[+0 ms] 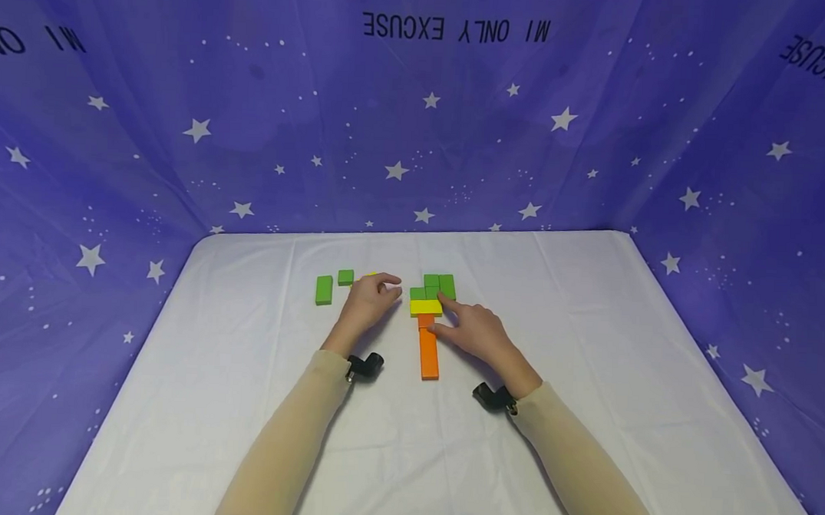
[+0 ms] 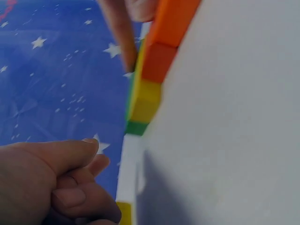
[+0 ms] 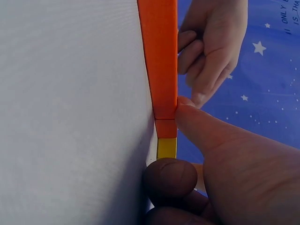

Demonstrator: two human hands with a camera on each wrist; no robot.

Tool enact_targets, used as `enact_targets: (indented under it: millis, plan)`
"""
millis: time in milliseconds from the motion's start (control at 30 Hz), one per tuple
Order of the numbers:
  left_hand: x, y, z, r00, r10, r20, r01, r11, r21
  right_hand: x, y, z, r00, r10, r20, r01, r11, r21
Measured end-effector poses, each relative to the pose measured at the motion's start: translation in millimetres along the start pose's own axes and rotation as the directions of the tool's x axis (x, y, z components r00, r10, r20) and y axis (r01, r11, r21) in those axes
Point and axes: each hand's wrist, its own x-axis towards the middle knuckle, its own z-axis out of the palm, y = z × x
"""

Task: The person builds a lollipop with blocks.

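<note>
Two beige sleeves (image 1: 273, 445) reach in over the near edge of a white-covered table (image 1: 403, 472), each with a black device (image 1: 366, 366) at the cuff. Past them, around the middle of the table and rather closer to its far edge, blocks lie joined in one figure. Its foot is a long orange block (image 1: 430, 356) pointing toward the near edge; a small orange block (image 1: 426, 320) meets its far end, then a yellow crosspiece (image 1: 425, 309), then a cluster of green blocks (image 1: 447, 287) spreading toward the far edge.

The right hand (image 1: 481, 333) spans the figure's right side: its index finger is extended onto the green, its thumb tip touches the orange near the joint, and the other fingers are bent.

The left hand (image 1: 367, 303) hovers to the left, fingers loosely bent, gripping nothing visible. Behind it peeks a yellow piece (image 1: 372, 274), mostly hidden. Toward the table's left edge lie a small green block (image 1: 345, 278) and a green oblong (image 1: 324, 290). Purple star-printed cloth (image 1: 363, 132) rises behind the far edge.
</note>
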Motion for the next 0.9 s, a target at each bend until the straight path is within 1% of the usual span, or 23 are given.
enact_targets:
  millis: [67,167,267,500,567,667,800,900]
  plan:
    - [-1.0,-1.6,-7.6,1.0,-0.003,-0.017,0.002,1.0,-0.017,0.1,-0.1,0.1,1.0,-0.001,-0.002,0.001,1.0,-0.002]
    - [-2.2,-4.0,-20.3,0.999,0.001,-0.047,-0.004,0.998,-0.067,0.3,0.2,-0.3,1.0,-0.007,-0.005,0.007,1.0,0.008]
    - [-2.4,-9.0,-31.9,0.997,0.004,-0.078,-0.012,0.994,-0.106,-0.1,0.2,-0.8,1.0,-0.011,-0.006,0.011,1.0,0.016]
    - [-3.5,-23.2,-55.6,0.991,-0.062,-0.119,0.044,0.989,-0.142,-1.0,0.7,-0.6,1.0,-0.017,-0.007,0.017,1.0,0.017]
    - [-2.6,-28.5,-59.6,0.989,-0.07,-0.131,0.05,0.988,-0.149,-1.2,0.3,-1.1,1.0,-0.018,-0.007,0.019,1.0,0.019]
    - [-1.1,-34.8,-61.7,0.985,-0.096,-0.145,0.075,0.987,-0.143,-1.7,-0.5,-1.9,1.0,-0.019,-0.007,0.019,1.0,0.018]
    - [0.2,-39.4,-61.8,0.979,-0.143,-0.147,0.126,0.985,-0.118,-1.9,-0.9,-1.9,1.0,-0.017,-0.007,0.017,1.0,0.01]
    - [0.7,-41.3,-61.3,0.972,-0.173,-0.156,0.163,0.984,-0.078,-1.8,-1.0,-1.8,1.0,-0.018,-0.005,0.018,1.0,0.01]
